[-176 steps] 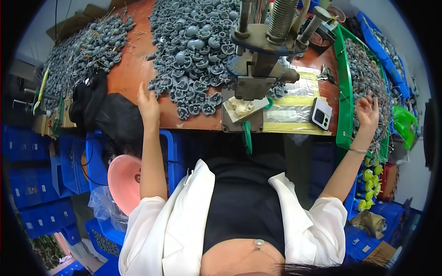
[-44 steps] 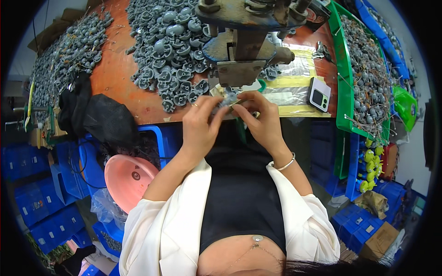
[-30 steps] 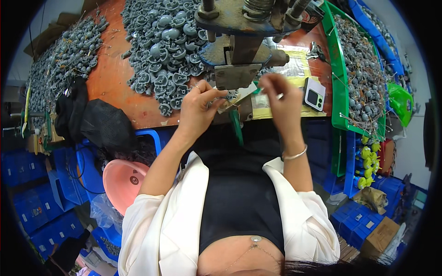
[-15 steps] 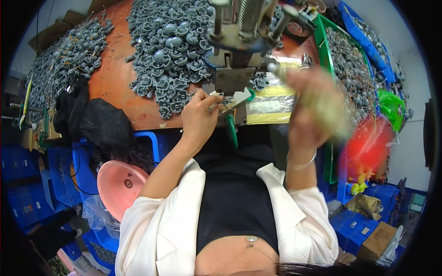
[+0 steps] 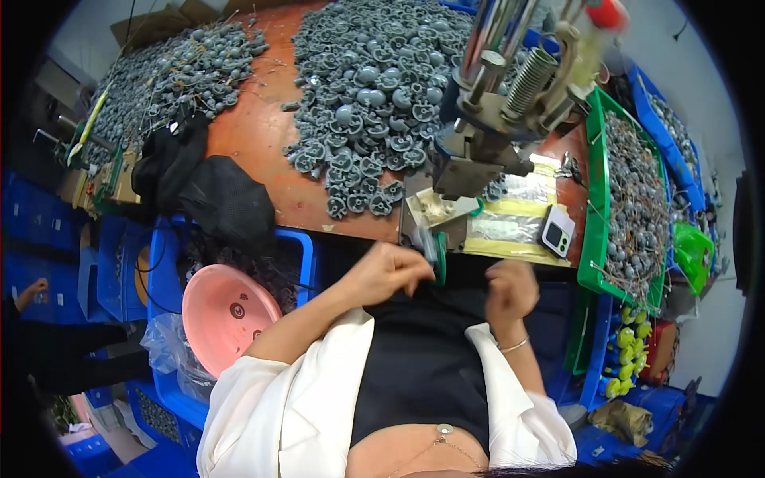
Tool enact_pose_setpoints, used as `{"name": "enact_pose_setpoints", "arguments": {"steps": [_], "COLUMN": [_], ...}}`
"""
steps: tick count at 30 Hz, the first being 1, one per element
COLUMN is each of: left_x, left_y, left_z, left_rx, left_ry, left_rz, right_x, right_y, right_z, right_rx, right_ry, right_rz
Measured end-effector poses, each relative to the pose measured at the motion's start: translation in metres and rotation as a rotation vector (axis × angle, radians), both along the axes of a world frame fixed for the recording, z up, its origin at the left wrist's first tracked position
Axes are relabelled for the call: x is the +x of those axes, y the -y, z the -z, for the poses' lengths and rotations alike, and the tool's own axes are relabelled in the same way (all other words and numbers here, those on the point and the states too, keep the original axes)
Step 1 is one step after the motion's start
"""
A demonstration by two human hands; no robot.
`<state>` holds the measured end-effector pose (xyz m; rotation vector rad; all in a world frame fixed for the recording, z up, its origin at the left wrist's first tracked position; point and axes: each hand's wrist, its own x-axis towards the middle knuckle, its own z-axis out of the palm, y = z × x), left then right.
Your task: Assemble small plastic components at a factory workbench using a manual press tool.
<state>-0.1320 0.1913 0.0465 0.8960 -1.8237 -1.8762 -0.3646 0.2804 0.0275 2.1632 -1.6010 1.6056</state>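
Observation:
My left hand (image 5: 390,269) is just off the table's front edge, below the press, with its fingers curled together. A small grey part (image 5: 424,243) shows as a blur beyond its fingertips; whether they touch it I cannot tell. To its right, my right hand (image 5: 511,291) is in front of my body, fingers bent and smeared by motion. The bench press (image 5: 486,131) stands over a small work plate (image 5: 437,209) at the edge. Its lever, with a red knob (image 5: 607,14), is raised at the upper right. A green ring-shaped piece (image 5: 441,259) hangs beneath the plate.
Grey plastic shells (image 5: 362,103) form a big pile on the orange table (image 5: 255,143). A second pile of grey parts (image 5: 179,72) lies left. A phone (image 5: 556,231) rests right of the press, beside a green crate (image 5: 594,271). A pink basin (image 5: 227,319) sits at lower left.
My right hand has let go of the press lever and dropped toward my body; the lever has swung up. My left hand has drawn back from the work plate. The view has shifted.

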Motion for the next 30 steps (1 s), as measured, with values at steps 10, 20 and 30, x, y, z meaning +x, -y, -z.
{"name": "enact_pose_setpoints", "arguments": {"steps": [10, 20, 30], "left_x": [0.115, 0.068, 0.013], "left_y": [0.101, 0.076, 0.065], "left_z": [-0.050, 0.044, 0.082], "left_rx": [-0.058, -1.039, -1.017], "left_ry": [-0.640, 0.672, 0.741], "left_rz": [-0.714, -0.745, -0.657], "right_x": [-0.067, -0.128, -0.093], "right_y": [-0.015, 0.043, 0.000], "right_z": [0.213, 0.365, 0.252], "right_rx": [0.772, 0.673, 0.566], "right_ry": [0.178, 0.244, 0.614], "right_rz": [0.280, 0.164, 0.248]}}
